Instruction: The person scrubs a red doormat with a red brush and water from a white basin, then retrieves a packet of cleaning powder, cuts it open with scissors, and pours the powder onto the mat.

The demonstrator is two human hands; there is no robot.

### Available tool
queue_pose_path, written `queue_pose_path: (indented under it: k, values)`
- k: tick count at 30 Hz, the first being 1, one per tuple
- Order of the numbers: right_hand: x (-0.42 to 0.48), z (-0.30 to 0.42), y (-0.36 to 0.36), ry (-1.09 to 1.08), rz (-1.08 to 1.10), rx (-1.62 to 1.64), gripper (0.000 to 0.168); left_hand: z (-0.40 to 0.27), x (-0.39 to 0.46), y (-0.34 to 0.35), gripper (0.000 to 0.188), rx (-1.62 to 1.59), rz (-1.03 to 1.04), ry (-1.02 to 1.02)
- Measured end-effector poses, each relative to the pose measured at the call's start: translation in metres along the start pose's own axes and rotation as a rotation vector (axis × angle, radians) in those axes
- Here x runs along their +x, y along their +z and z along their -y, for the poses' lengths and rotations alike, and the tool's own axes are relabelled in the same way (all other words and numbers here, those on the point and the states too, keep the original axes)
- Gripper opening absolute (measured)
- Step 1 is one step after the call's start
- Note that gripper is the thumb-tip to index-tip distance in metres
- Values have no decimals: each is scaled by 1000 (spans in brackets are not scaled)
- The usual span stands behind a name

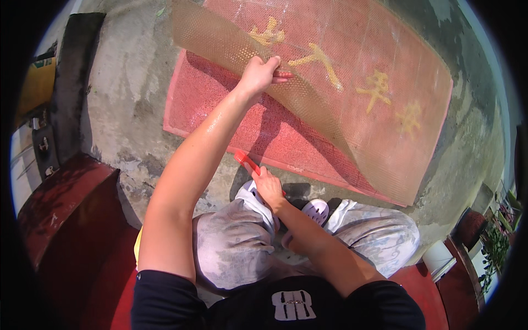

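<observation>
My left hand [262, 74] grips the folded-back edge of a translucent, textured plastic mat [317, 107], its fingers showing pinkish through the sheet. Beneath the lifted part lies a red doormat [206, 99] with a coarse surface and a pink border; yellow characters show through the plastic that still covers the rest. My right hand [268, 185] is closed around the handle of a red brush [246, 161], just off the doormat's near edge. The brush's underside is hidden. Both my hands are in front of my knees, the left one farther away.
Wet-looking concrete ground [123, 82] surrounds the mats. Red steps [66, 202] stand at the left beside a dark block [78, 82]. A white bucket [438, 260] and potted plants [497, 243] are at the lower right. My light purple clogs [316, 211] are close to the doormat.
</observation>
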State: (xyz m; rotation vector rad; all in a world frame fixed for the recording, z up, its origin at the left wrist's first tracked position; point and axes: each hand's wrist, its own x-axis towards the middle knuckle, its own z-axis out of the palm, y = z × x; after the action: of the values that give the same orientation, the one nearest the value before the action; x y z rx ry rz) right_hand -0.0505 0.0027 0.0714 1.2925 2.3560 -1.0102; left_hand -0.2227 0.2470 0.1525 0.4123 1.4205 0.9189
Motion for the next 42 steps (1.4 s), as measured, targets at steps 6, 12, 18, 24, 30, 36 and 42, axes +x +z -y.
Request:
queue_pose_path:
  k: [6,12,18,24,30,36,42]
  values:
    - [33,-6,-82,-232,423,-154,53,98,-25,-65,28,383,15,-109]
    - [-2,-48,-175,-523,515,1,55,162,-114,-100,39,61,-271,-375]
    - [3,-196,-184,-348,402,-437,53,184,-156,-99,27,862,-184,-143]
    - [35,-197,-137,-554,203,-517,55,138,-83,-108,96,1702,-209,74]
    - [4,-157,-91,-169,65,-206,57,163,-64,-103,107,1707,-216,73]
    - [-20,-224,-120,-396,200,-393,59,145,-79,-134,110,1735,-80,78]
    - [47,-100,-63,-474,-33,-358,61,136,-73,-123,110,1694,-56,-1]
